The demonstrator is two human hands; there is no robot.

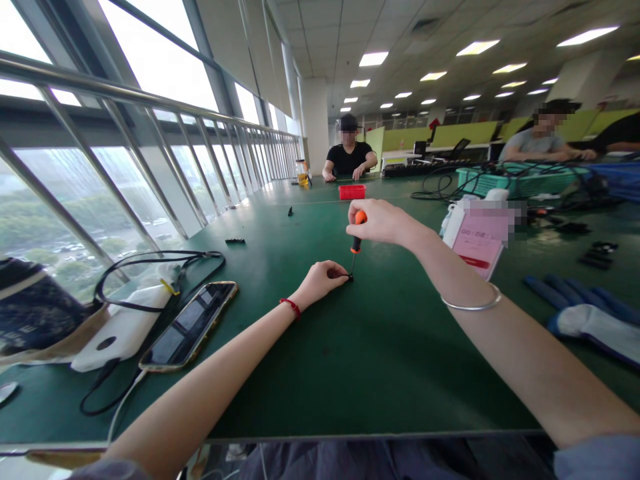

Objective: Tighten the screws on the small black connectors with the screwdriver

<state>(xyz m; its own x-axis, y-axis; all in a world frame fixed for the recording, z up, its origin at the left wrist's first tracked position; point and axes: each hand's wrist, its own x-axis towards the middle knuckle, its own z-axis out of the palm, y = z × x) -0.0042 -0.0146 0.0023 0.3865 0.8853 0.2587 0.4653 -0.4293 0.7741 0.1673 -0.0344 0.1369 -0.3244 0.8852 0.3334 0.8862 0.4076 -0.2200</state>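
Near the middle of the green table (400,373), my left hand (323,281) pinches a small black part (351,277) against the surface. My right hand (376,222) is closed round the orange and black handle of a screwdriver (356,241). The screwdriver stands nearly upright, its thin shaft pointing down, with the tip at the black part. Two more small black pieces lie farther off, one (235,241) to the left and another (290,211) beyond it.
A phone (190,327), a white power bank (123,327) and black cables lie left. Right are a pink box (475,237), blue-white gloves (600,323) and a green basket (525,181). A red tray (352,193) stands ahead, before a seated person (350,157).
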